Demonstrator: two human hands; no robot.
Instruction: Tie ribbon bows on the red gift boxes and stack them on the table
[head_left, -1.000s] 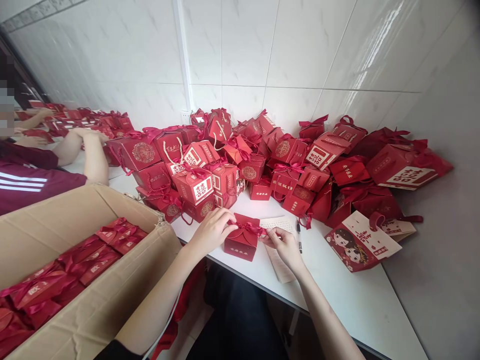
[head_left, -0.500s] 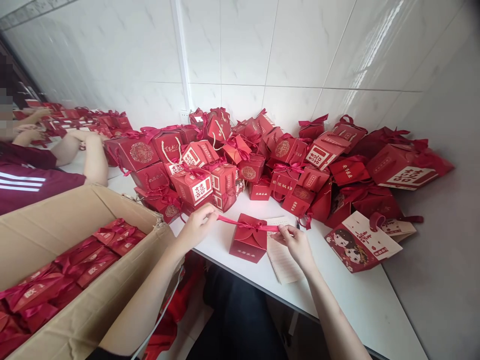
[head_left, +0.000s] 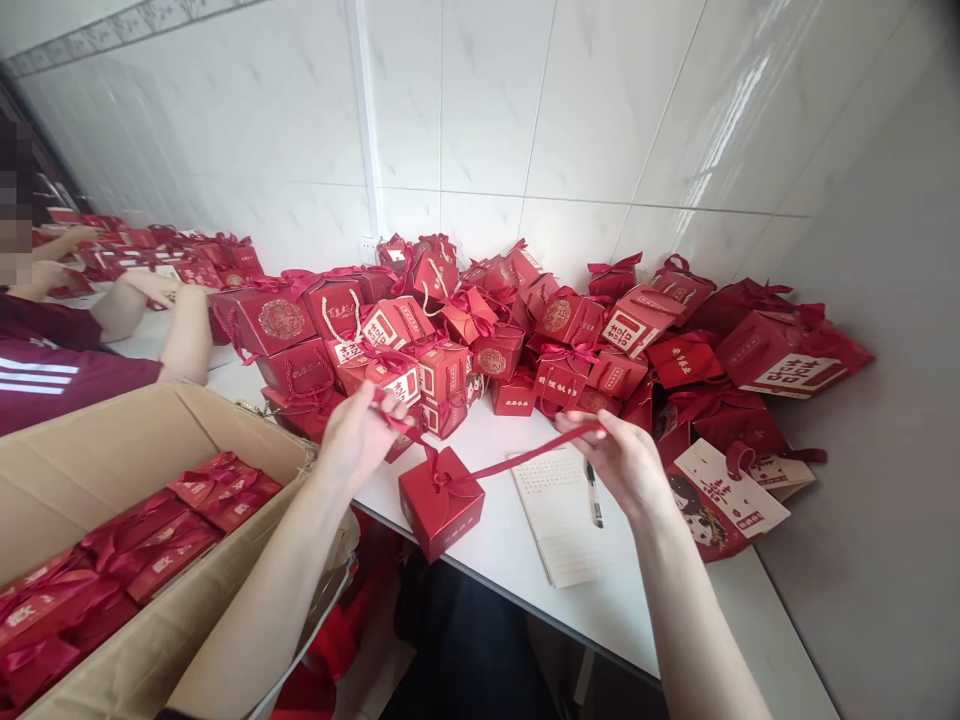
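A small red gift box [head_left: 442,510] sits tilted at the front edge of the white table [head_left: 517,545], a red ribbon [head_left: 525,457] knotted on its top. My left hand [head_left: 358,437] pinches one end of the ribbon, up and left of the box. The other end is pinched in my right hand [head_left: 619,455], off to the right and above a notepad. Both ribbon tails stretch out from the knot. Behind my left hand stand red boxes with white panels [head_left: 442,375].
Red gift boxes [head_left: 562,320] are heaped along the tiled wall. A cardboard carton [head_left: 247,560] of red boxes stands at left. A lined notepad [head_left: 566,540] and pen [head_left: 594,497] lie on the table. A white-and-red box [head_left: 720,495] lies right. A co-worker's arm [head_left: 186,335] rests far left.
My hands have moved apart and up, drawing the ribbon tails longer. The gift box has shifted left and turned. The notepad and pen show more fully, and the view has tilted slightly.
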